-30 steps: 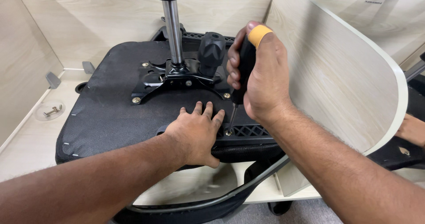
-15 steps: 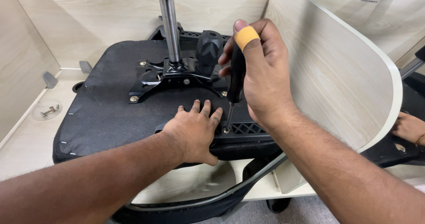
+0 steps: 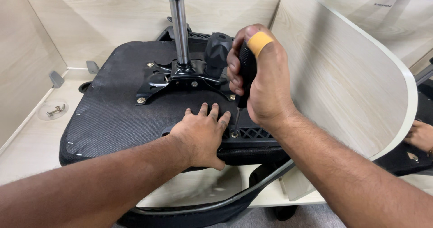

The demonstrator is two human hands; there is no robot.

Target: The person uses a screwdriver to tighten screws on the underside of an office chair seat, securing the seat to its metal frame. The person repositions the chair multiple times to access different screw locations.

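An upturned black chair seat (image 3: 112,115) lies on a light wooden desk, with its metal mounting plate (image 3: 180,81) and chrome gas cylinder (image 3: 180,29) sticking up. My left hand (image 3: 200,135) presses flat on the seat's underside near the front edge. My right hand (image 3: 259,81), with a yellow plaster on the thumb, grips a black-handled screwdriver (image 3: 246,70) held upright. Its tip stands on a screw (image 3: 233,134) in the black plastic bracket (image 3: 252,133) just right of my left fingers.
A black knob (image 3: 217,52) sits beside the cylinder. Loose screws lie in a small clear dish (image 3: 55,110) at the left. Wooden partitions wall the desk at left, back and right (image 3: 343,74). Another person's hand (image 3: 421,135) shows at the far right edge.
My right hand has come down with the screwdriver from above the seat, so its tip now rests on the screw. My left hand stays flat on the seat.
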